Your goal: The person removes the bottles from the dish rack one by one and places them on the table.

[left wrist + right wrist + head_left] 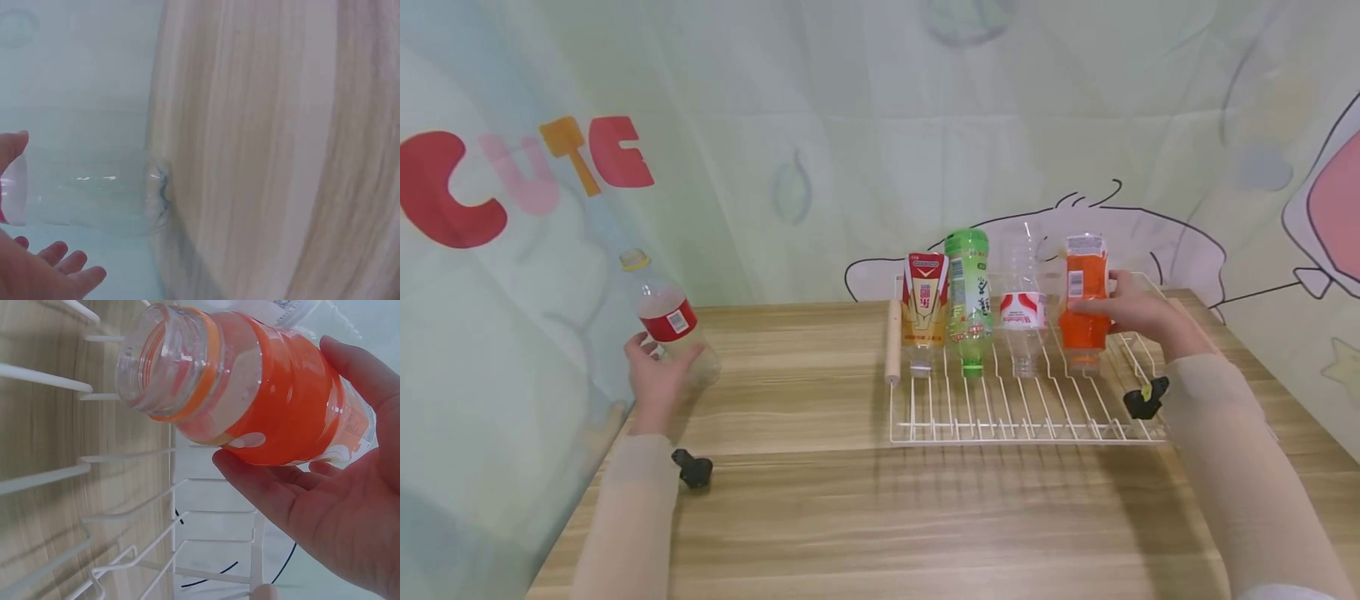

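Note:
At the left, a clear plastic bottle [668,321] with a red label and yellow cap stands on the table. My left hand [658,375] is at its side with thumb and fingers spread; in the left wrist view the fingers [74,269] lie apart from the bottle wall. On the right, my right hand [1138,312] grips an orange-labelled bottle [1084,292] between thumb and fingers. It is upside down, its uncapped mouth [150,359] pointing down at the white wire rack [1000,432].
Side by side on the rack, neck down, stand a red-and-gold-labelled bottle [924,300], a green bottle [968,292] and a clear bottle with a red-and-white label [1022,312]. A wooden bar [892,342] runs along the rack's left side. Printed curtains [737,167] border the wooden table [775,517].

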Tool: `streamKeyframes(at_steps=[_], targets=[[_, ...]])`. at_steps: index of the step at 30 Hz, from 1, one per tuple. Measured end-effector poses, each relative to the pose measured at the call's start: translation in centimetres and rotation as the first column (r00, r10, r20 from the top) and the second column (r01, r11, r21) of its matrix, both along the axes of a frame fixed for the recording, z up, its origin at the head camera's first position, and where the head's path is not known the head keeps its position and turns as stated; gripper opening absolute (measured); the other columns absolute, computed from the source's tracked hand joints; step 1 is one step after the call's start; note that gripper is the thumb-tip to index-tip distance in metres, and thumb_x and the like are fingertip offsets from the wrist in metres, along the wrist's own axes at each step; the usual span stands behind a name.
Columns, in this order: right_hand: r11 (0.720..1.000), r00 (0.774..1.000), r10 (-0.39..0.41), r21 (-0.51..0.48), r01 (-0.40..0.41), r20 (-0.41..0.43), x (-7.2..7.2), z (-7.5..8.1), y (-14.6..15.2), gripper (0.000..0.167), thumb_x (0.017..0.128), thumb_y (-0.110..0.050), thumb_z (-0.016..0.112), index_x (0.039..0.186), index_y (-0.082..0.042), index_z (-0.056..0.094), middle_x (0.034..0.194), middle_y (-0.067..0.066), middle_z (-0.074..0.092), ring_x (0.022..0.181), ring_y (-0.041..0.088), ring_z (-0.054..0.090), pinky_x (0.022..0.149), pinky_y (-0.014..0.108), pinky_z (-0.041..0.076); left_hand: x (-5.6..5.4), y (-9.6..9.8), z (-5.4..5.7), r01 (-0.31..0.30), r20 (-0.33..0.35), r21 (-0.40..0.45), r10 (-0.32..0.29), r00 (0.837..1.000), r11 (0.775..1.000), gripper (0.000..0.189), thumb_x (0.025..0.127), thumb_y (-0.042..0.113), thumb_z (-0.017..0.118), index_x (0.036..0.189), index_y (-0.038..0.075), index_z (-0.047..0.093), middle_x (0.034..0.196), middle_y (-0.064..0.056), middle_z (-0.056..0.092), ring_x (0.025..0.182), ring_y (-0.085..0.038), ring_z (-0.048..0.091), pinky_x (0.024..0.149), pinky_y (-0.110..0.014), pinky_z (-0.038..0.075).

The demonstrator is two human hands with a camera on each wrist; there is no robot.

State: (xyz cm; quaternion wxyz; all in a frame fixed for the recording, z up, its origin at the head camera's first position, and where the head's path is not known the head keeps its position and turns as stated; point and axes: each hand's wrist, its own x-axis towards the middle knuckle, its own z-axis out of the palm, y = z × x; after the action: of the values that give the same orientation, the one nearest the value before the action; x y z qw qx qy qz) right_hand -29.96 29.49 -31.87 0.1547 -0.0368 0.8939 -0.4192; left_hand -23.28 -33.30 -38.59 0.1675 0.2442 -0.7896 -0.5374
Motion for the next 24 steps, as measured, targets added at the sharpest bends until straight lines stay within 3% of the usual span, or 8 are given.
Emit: streamKeyframes(at_steps=[4, 10, 15, 24], targets=[[0.999, 0.998, -0.047, 0.007, 0.047, -0.029, 0.1, 0.3, 0.3, 0.102, 0.090, -0.048, 0.062, 0.148, 0.006, -0.003, 0.142, 0.033, 0.028, 0.120, 0.046, 0.044, 0.095, 0.053, 0.048, 0.3, 0.0, 0.7, -0.018, -0.019, -0.009, 0.018, 1.000, 1.000, 0.092, 0.085, 0.041, 0.068, 0.151, 0.019, 0.008, 0.157, -0.010, 0.020, 0.142, -0.026, 0.021, 0.115, -0.045, 0.025], [0.998, 0.997, -0.067, -0.019, 0.066, -0.049, 0.8, 1.0, 0.8, 0.101, 0.092, -0.047, 0.059, 0.146, 0.004, -0.010, 0.142, 0.034, 0.024, 0.117, 0.044, 0.048, 0.098, 0.053, 0.045, 0.7, -0.5, 1.9, -0.027, -0.040, -0.065, 0.024, 0.999, 0.998, 0.089, 0.085, 0.045, 0.067, 0.150, 0.021, 0.010, 0.156, -0.007, 0.022, 0.142, -0.023, 0.021, 0.114, -0.043, 0.026], [0.996, 0.995, -0.091, -0.009, 0.091, -0.047, 1.0, 2.0, 1.1, 0.109, 0.089, -0.054, 0.060, 0.146, 0.001, -0.015, 0.143, 0.035, 0.023, 0.120, 0.047, 0.045, 0.104, 0.062, 0.035, 1.7, -0.3, 4.0, -0.012, -0.083, -0.088, 0.004, 0.997, 0.996, 0.088, 0.086, 0.041, 0.067, 0.150, 0.019, 0.011, 0.156, -0.007, 0.020, 0.143, -0.022, 0.019, 0.116, -0.040, 0.023], [0.993, 0.991, -0.120, -0.021, 0.119, -0.054, 2.4, 4.4, 0.4, 0.117, 0.083, -0.062, 0.061, 0.149, -0.007, -0.018, 0.143, 0.029, 0.030, 0.120, 0.044, 0.044, 0.105, 0.067, 0.028, 3.0, 1.0, 7.6, -0.004, -0.194, -0.167, -0.029, 0.981, 0.986, 0.088, 0.085, 0.039, 0.068, 0.150, 0.023, 0.010, 0.158, 0.000, 0.015, 0.144, -0.016, 0.014, 0.117, -0.038, 0.020]])
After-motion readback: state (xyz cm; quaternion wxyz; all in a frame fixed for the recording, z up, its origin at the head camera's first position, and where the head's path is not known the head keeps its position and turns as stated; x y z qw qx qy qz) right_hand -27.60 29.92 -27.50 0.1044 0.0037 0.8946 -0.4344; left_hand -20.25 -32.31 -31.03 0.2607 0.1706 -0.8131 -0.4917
